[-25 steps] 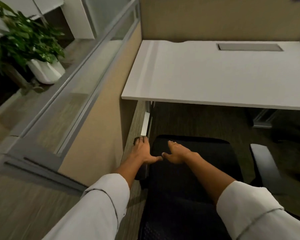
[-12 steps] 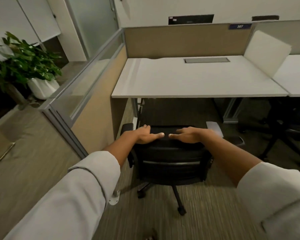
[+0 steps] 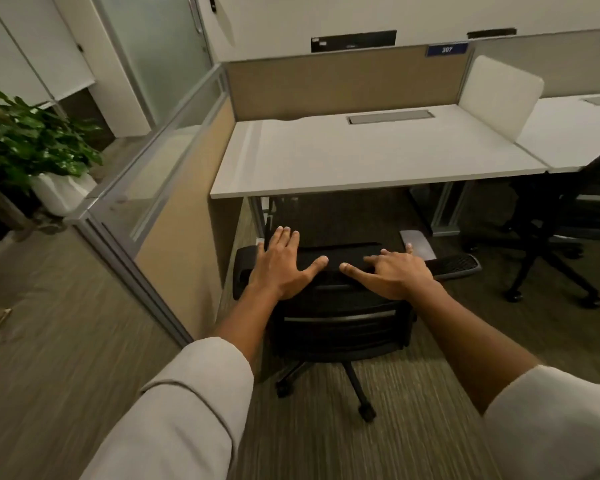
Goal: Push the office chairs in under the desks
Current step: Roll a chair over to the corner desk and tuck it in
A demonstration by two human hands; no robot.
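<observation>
A white table (image 3: pixel 378 157) stands in a cubicle, backed by a tan partition (image 3: pixel 347 81) and flanked on the left by a glass-topped divider (image 3: pixel 174 161). A grey cable hatch (image 3: pixel 390 117) sits flush in its far edge. The floor is striped carpet (image 3: pixel 309 427); a potted plant (image 3: pixel 32 143) stands far left beyond the divider.

The table's near edge runs straight across, with dark open room beneath between its metal legs. To the right a second table (image 3: pixel 575 133) adjoins, and a second black chair (image 3: pixel 551 237) stands partly beneath it.

The black office chair (image 3: pixel 340 323) stands just near of the table's edge, its backrest top roughly below that edge and its wheeled base out on the carpet. Its left armrest (image 3: pixel 245 271) lies close to the divider, its right armrest (image 3: pixel 454 263) pointing right.

Both hands rest on the top of the backrest. The left hand (image 3: pixel 284 265) lies flat, its grip open with fingers straight and spread. The right hand (image 3: pixel 395 271) lies beside it, fingers extended over the far side of the top edge, thumb pointing left; its grip is open too.
</observation>
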